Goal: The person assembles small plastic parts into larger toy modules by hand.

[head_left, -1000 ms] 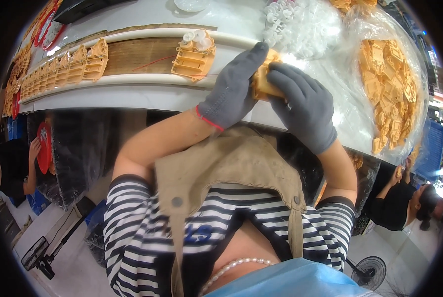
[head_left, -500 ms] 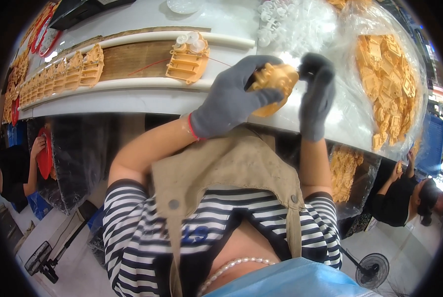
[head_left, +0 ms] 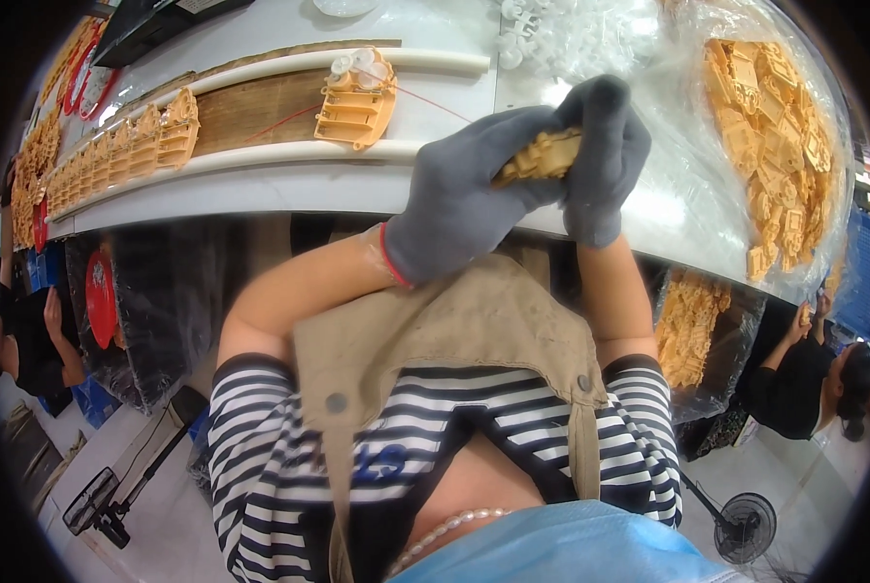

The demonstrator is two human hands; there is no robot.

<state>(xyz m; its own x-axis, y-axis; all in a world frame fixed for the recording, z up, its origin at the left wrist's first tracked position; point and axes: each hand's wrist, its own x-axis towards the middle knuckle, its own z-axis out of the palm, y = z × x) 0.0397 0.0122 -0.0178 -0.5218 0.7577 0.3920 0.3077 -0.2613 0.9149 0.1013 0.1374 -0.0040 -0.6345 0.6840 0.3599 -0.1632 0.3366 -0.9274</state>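
In the head view, your gloved left hand wraps its fingers around an orange plastic part over the worktop, its long axis running sideways, slanting slightly away from you toward the right. Your gloved right hand curls at that end; whether its fingers grip cannot be told.

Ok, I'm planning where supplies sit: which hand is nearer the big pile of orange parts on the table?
Right. The right hand is left of the pile, apart from it; the left hand is farther left.
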